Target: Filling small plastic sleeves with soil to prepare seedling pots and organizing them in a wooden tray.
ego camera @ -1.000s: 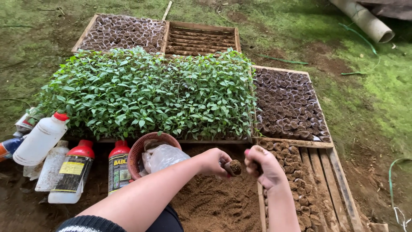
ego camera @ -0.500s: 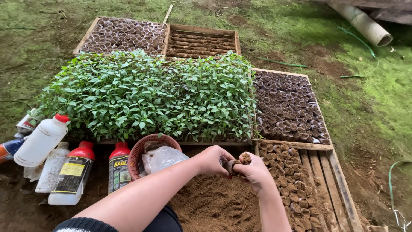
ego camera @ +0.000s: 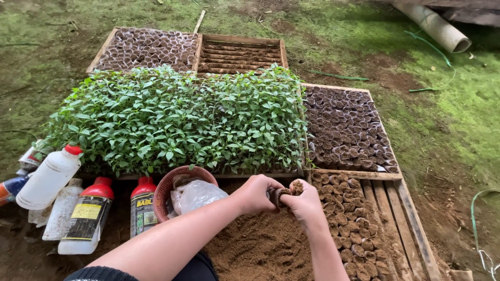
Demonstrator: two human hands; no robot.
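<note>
Right hand [ego camera: 304, 204] closed in on left hand [ego camera: 256, 193]; now apparently touching soil pot [ego camera: 278, 195].

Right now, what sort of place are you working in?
Most likely an outdoor seedling nursery on bare, mossy ground. A dense tray of green seedlings sits among wooden trays of small soil-filled pots, with a heap of loose soil under both hands and red-capped bottles alongside.

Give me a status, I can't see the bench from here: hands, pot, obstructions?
Left hand grips small soil pot. Right hand pinches soil at its mouth. Both over the soil heap; nothing between them and the wooden tray.
</note>
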